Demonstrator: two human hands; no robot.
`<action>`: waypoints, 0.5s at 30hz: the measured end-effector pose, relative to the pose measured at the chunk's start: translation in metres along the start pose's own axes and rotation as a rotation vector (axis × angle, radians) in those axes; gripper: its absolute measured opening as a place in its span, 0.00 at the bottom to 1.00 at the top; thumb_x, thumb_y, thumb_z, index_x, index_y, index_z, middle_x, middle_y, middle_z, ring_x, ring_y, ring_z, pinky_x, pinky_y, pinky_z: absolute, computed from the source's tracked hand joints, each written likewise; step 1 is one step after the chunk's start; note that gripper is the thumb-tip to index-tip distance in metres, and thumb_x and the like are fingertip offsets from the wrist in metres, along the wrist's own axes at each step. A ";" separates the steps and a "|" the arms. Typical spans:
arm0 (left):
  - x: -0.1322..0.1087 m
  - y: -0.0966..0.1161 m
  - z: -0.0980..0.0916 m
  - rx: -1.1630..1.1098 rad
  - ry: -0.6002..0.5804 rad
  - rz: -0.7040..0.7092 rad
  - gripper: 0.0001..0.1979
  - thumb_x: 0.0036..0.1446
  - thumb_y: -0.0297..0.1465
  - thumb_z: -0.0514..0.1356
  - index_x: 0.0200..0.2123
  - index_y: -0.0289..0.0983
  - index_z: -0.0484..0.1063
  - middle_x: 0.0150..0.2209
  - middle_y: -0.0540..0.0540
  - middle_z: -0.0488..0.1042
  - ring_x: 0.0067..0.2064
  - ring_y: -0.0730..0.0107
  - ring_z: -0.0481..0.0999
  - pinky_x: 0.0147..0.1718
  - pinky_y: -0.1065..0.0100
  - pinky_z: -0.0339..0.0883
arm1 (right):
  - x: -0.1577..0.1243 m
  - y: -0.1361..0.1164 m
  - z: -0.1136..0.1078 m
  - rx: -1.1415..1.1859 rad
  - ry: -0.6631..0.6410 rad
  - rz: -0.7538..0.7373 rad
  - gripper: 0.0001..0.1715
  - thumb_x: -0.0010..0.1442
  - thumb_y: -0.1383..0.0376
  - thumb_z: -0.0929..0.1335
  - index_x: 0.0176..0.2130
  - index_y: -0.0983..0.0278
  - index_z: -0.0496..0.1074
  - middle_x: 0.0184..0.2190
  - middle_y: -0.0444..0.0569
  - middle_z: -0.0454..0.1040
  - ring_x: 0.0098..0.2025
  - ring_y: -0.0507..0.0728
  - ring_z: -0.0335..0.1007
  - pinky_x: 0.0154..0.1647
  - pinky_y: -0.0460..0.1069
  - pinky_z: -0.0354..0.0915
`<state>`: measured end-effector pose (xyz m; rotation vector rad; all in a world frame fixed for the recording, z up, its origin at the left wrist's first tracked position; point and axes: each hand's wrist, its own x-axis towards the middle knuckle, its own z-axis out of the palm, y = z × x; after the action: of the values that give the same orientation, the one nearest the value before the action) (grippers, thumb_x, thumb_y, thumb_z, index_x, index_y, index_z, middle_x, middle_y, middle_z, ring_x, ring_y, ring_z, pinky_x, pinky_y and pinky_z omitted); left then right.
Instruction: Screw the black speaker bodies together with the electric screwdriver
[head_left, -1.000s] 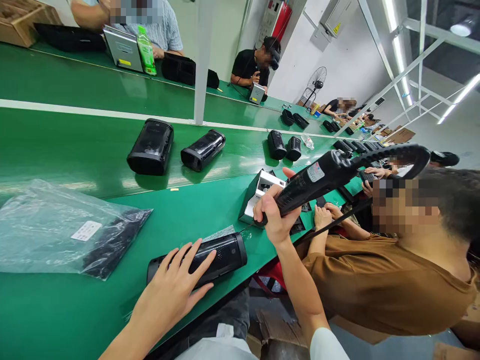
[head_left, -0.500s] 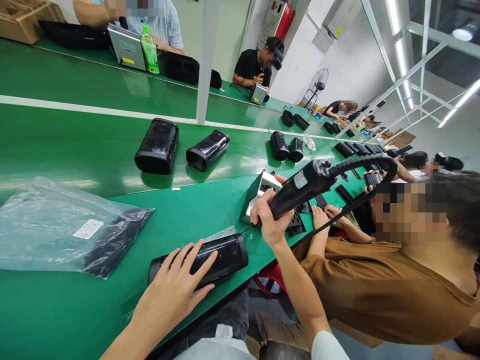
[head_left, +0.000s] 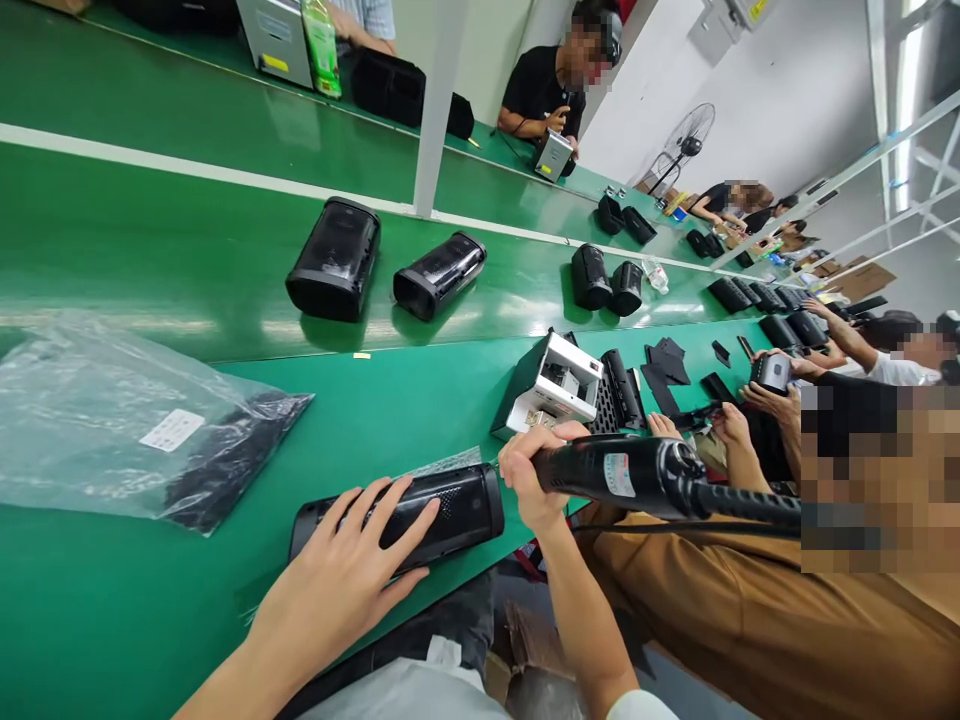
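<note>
A black speaker-like case lies on its side on the green bench near its front edge. My left hand is laid over it, fingers spread across the top and thumb along the near side, holding it against the bench. My right hand is wrapped round a black corded electric screwdriver, held almost level with its tip side toward the case's right end. Whether the bit touches the case I cannot tell. Just behind my right hand stands a white and black screw feeder box.
A clear plastic bag with dark contents lies left. More black cases stand on the raised belt behind, past a white post. A co-worker in a brown shirt sits close at right, beside loose black parts.
My right hand has lowered the screwdriver's rear from a raised tilt to nearly level, lining it up with the case's end. The left hand stays on the case. The camera view has shifted.
</note>
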<state>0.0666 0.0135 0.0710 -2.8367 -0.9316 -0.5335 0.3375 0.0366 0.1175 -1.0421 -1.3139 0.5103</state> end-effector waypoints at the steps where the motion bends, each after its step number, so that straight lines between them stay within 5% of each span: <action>1: 0.000 -0.001 0.001 0.001 0.001 0.003 0.30 0.75 0.42 0.63 0.77 0.47 0.73 0.72 0.30 0.77 0.67 0.33 0.82 0.65 0.39 0.73 | 0.000 0.000 0.002 0.010 0.014 -0.023 0.12 0.78 0.52 0.71 0.46 0.51 0.66 0.23 0.30 0.60 0.17 0.51 0.56 0.21 0.49 0.63; 5: -0.002 -0.004 0.005 0.000 0.025 0.006 0.31 0.76 0.45 0.61 0.78 0.47 0.71 0.73 0.31 0.77 0.67 0.34 0.82 0.65 0.38 0.73 | 0.003 -0.004 0.010 0.004 0.061 -0.047 0.18 0.75 0.51 0.75 0.53 0.52 0.66 0.24 0.30 0.65 0.18 0.51 0.61 0.22 0.49 0.66; 9: -0.004 -0.006 0.011 -0.054 0.101 -0.026 0.31 0.79 0.48 0.57 0.79 0.48 0.69 0.73 0.31 0.77 0.65 0.34 0.84 0.64 0.39 0.73 | 0.021 -0.037 0.003 0.033 0.117 -0.063 0.23 0.73 0.48 0.77 0.54 0.54 0.67 0.28 0.33 0.70 0.21 0.51 0.65 0.24 0.49 0.72; 12: -0.001 -0.008 0.014 -0.093 0.161 -0.046 0.33 0.80 0.49 0.57 0.82 0.51 0.66 0.72 0.36 0.79 0.64 0.36 0.85 0.65 0.40 0.72 | 0.044 -0.071 -0.017 0.034 0.270 -0.201 0.16 0.76 0.50 0.74 0.44 0.55 0.70 0.26 0.35 0.68 0.21 0.52 0.68 0.25 0.49 0.73; 15: 0.006 -0.012 0.010 -0.160 0.247 -0.023 0.31 0.79 0.47 0.60 0.81 0.52 0.67 0.71 0.41 0.80 0.65 0.42 0.85 0.72 0.42 0.70 | 0.067 -0.082 -0.041 -0.093 0.357 -0.253 0.19 0.77 0.52 0.73 0.37 0.56 0.68 0.23 0.35 0.66 0.20 0.51 0.67 0.24 0.48 0.70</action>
<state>0.0666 0.0288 0.0635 -2.8100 -0.9134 -0.9771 0.3719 0.0381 0.2253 -0.9724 -1.1354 0.0670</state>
